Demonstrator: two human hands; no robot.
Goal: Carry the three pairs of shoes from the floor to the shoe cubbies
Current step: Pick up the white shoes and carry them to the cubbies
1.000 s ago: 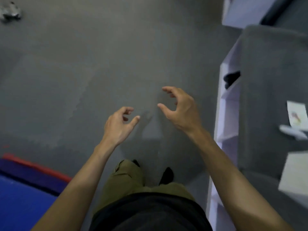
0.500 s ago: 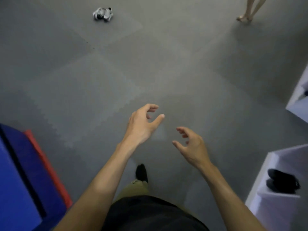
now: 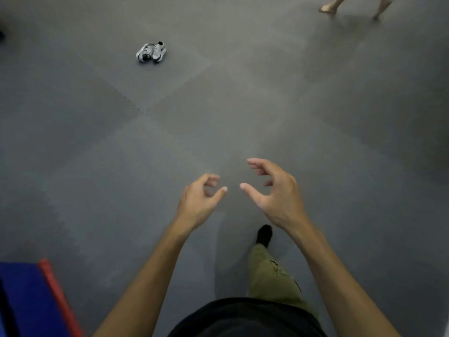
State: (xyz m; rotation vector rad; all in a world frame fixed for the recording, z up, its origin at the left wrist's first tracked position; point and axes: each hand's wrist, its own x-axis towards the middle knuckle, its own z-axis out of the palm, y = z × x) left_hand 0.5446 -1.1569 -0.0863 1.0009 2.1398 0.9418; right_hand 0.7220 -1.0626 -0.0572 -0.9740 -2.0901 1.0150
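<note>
We hold our left hand (image 3: 198,203) and right hand (image 3: 274,193) out front, both empty with fingers loosely curled, likely readying to scoop up the grey-white sneakers (image 3: 151,52) lying paired on the floor (image 3: 97,142), well ahead at eleven o'clock.

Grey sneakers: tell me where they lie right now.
Head view: the grey sneakers sit side by side on the foam floor mats at upper left, far ahead of the left hand.

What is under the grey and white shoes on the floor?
The shoes lie on the grey floor mats, side by side. The patch right beneath them is covered, so anything there cannot be seen.
</note>
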